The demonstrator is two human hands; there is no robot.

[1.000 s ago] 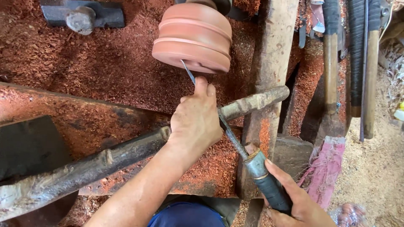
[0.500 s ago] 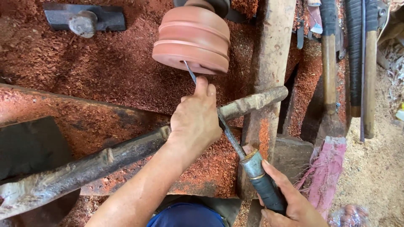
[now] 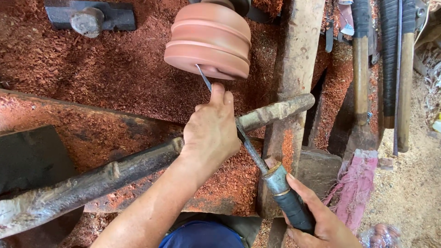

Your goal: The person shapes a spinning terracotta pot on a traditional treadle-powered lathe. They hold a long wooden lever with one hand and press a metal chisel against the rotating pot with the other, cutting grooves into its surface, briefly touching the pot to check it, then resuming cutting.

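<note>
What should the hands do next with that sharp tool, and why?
Probably slide the chisel tip a little along the wood piece. The tip sits at its lower edge, the left hand presses the blade on the bar, and the right hand grips the handle.

Left hand [image 3: 212, 133] lay palm down near frame centre, knuckles up, fingers curled under, index finger extended toward 12 o'clock. Its bare forearm ran back toward 7 o'clock. Right hand [image 3: 317, 220] sat at 5 o'clock from the left, fingers wrapped closed, thumb pointing toward 11 o'clock.
</note>
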